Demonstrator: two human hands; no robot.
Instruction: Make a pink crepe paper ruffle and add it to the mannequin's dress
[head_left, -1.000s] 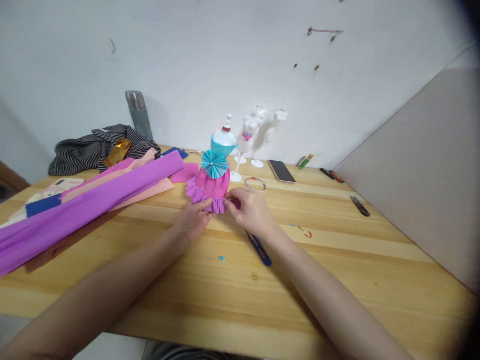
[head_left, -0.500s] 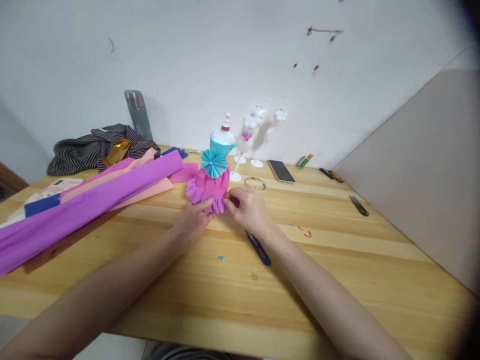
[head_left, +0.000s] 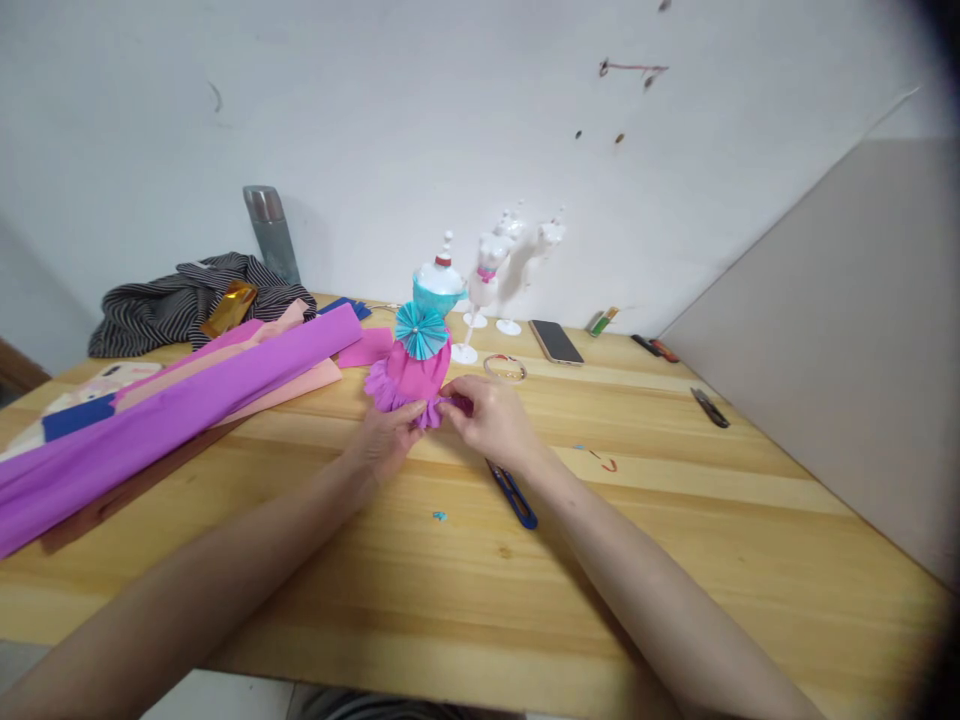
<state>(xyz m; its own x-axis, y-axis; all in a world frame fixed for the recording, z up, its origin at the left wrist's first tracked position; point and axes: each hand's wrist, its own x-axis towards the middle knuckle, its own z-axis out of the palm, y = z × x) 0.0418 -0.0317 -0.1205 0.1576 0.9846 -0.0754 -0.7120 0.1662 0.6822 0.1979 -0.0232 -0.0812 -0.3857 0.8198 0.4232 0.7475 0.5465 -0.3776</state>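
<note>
A small white mannequin (head_left: 437, 277) wears a paper dress (head_left: 421, 373) with a turquoise top, a pleated turquoise rosette (head_left: 421, 331) and a pink skirt edged by a purple ruffle. My left hand (head_left: 388, 438) grips the ruffle's lower edge, thumb on the outside. On the ruffle's right side, my right hand (head_left: 491, 415) pinches the purple crepe paper between thumb and forefinger. Below the right wrist lie blue-handled thread snips (head_left: 515, 498), partly covered by the hand.
Purple, pink and peach crepe paper (head_left: 195, 400) lies at left, before a striped cloth (head_left: 187, 300) and a bottle (head_left: 271, 235). White mannequins (head_left: 491, 262) stand behind the dress. A bracelet (head_left: 505, 368), a phone (head_left: 556, 342) and a dark cutter (head_left: 709, 407) lie to the right.
The whole view has shifted slightly, so things sit a little further left. My right fingers still pinch the ruffle at its right edge; my left hand keeps its hold.
</note>
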